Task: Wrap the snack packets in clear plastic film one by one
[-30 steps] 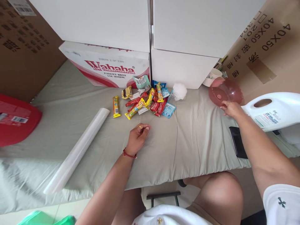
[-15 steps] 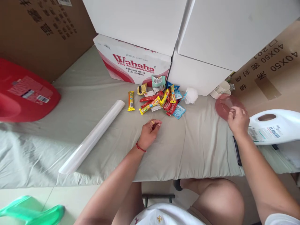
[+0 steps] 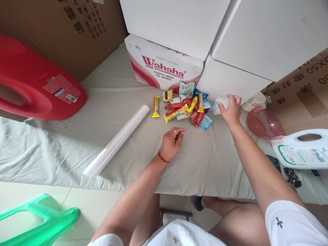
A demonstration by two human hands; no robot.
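Note:
My right hand is at the crumpled white plastic, thumb at its near side and fingers curled over its right edge. My left hand rests on the cloth with fingertips pinched together; whether anything thin is between them is too small to tell. Beyond it lies a pile of wrapped snacks, among them a yellow bar, red packets and a light blue packet. Another yellow-orange bar sits apart to the left. A white roll lies diagonally left of my left hand.
Behind the snacks stands a Wahaha box with white boxes around it. A red jug is at the left. On the right are a reddish translucent bowl, paper cups, a white bottle and keys.
My right hand has moved left from the reddish bowl to the crumpled white plastic. My left hand keeps its pinch near the pile. The camera view has shifted, showing the keys.

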